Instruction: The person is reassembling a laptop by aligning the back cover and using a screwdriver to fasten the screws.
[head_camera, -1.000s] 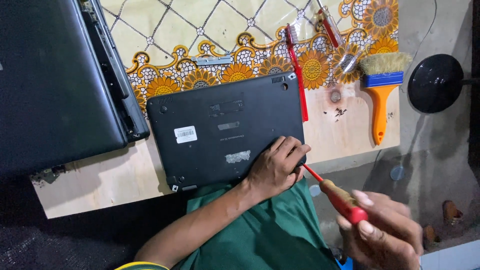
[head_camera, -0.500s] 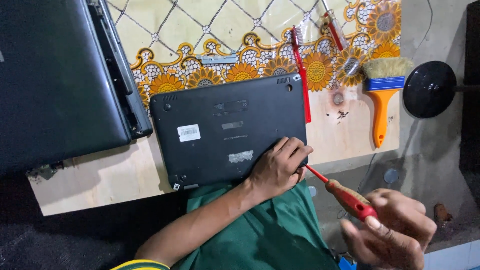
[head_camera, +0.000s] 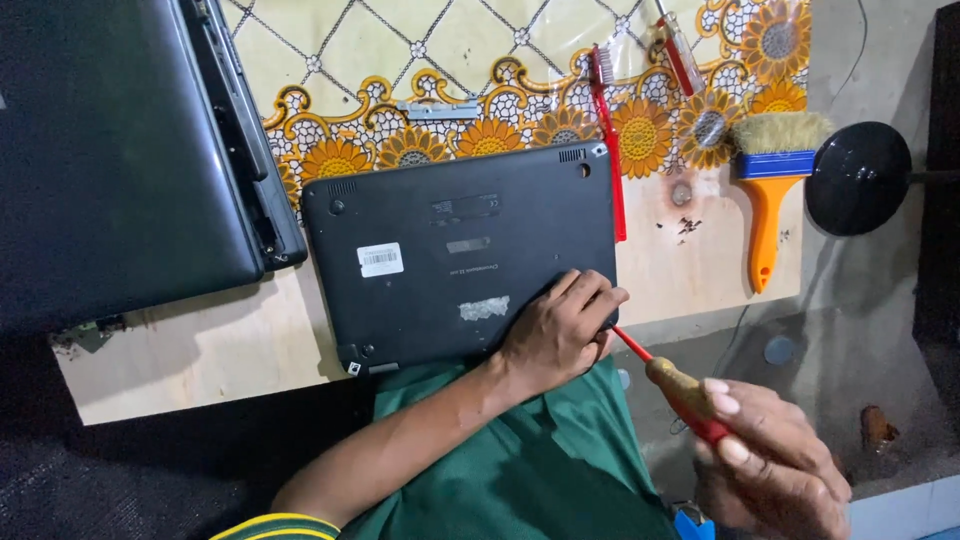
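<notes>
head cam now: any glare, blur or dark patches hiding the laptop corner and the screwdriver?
Head view: the laptop is sharp, evenly lit; the left hand covers its near corner; the screwdriver handle is sharp, its tip hidden; the right hand is slightly soft; faint glare on the plastic table cover; the bottom left is dark.
</notes>
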